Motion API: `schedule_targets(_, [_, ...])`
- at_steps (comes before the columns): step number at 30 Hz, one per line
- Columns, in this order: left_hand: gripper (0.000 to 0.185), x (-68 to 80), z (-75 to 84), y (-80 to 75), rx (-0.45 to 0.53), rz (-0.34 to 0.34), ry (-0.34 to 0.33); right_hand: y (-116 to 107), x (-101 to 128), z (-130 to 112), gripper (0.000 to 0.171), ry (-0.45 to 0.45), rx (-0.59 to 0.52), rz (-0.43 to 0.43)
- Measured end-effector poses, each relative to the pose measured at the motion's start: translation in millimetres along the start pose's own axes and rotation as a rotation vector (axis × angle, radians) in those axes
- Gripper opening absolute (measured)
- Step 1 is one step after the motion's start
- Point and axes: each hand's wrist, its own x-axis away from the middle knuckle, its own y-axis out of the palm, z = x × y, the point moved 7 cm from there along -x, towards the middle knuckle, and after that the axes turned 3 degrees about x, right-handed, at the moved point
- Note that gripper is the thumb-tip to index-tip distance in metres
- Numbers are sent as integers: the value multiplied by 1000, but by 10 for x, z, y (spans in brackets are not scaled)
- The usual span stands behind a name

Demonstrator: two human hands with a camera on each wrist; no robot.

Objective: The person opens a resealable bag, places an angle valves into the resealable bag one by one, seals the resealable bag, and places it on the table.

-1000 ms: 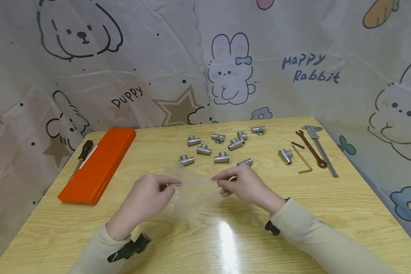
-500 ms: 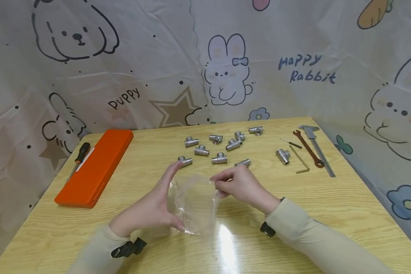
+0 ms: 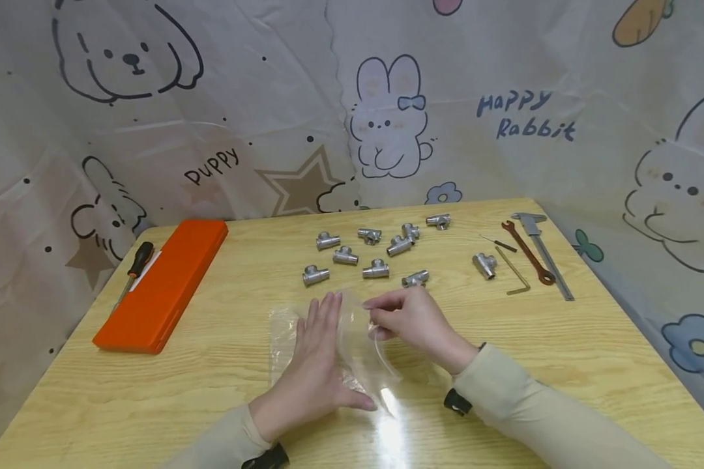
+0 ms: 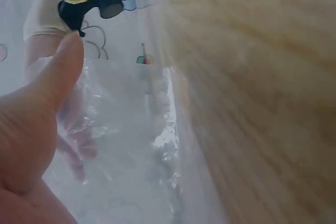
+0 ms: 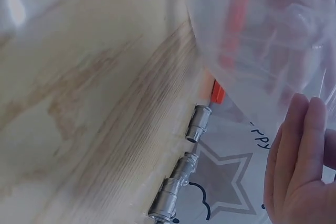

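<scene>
- Pale cloth printed with cartoon animals, stars and lettering [image 3: 276, 111] hangs at 12 o'clock, behind a light wood-grain table [image 3: 211, 378].
- Near the table's middle, a clear, thin plastic bag [image 3: 360, 332] spreads between the 2 hands.
- Left hand [image 3: 313, 365]: laid on the film, 4 fingers straight toward 12 o'clock and slightly fanned, thumb apart toward 4 o'clock. Whether it lies inside or outside the bag, I cannot tell.
- Right hand [image 3: 416, 319]: thumb and fingers together, pinching the bag's edge.
- From the right fingertips, the film lies toward 8 o'clock, and a pale strip along its edge curves off toward 5 o'clock.
- From the left palm, film shows at 10 and 2 o'clock. Both hands touch the bag, so neither is nearer; its long axis cannot be told.
- Beyond, between 12 and 1 o'clock, 9 silver metal T-shaped fittings [image 3: 377, 268] lie scattered; 1 more [image 3: 484, 266] lies at 2 o'clock.
- At 10 o'clock: a long orange case [image 3: 170, 280], with a black-handled screwdriver [image 3: 141, 258] along its 9 o'clock side.
- At 2 o'clock: a brass-coloured hex key [image 3: 512, 269], a red-brown wrench [image 3: 528, 253] and a silver caliper [image 3: 547, 254].
</scene>
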Motion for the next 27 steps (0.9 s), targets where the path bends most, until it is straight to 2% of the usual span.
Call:
schedule_targets(5, [144, -108, 14, -30, 19, 82, 10, 4, 18, 11, 22, -2, -38, -5])
schedule_targets(7, [128, -142, 21, -68, 55, 121, 46, 2, 24, 12, 22, -6, -43, -6])
schedule_targets(11, [85, -160, 30, -164, 101, 197, 146, 1, 23, 15, 23, -24, -35, -11])
schedule_targets(13, [71, -152, 29, -221, 111, 232, 184, 3, 23, 15, 23, -31, -33, -16])
schedule_targets(16, [71, -124, 52, -311, 104, 255, 230, 6, 28, 20, 24, -25, -48, -25])
schedule_targets(20, [74, -88, 183, -431, 70, 294, 309, -12, 40, 18, 26, -3, -54, -16])
schedule_targets(21, [72, -87, 217, -453, 63, 309, 310, -20, 42, 15, 26, 0, -49, -8])
schedule_targets(23, [66, -107, 260, -482, 66, 318, 257, -19, 46, -7, 26, -5, -34, 8])
schedule_targets(25, [54, -136, 256, -483, 76, 294, 149, -6, 45, -27, 25, -16, -34, 14])
schedule_targets(27, [38, -157, 218, -471, 99, 234, 27, 7, 48, -46, 25, -33, -22, 14])
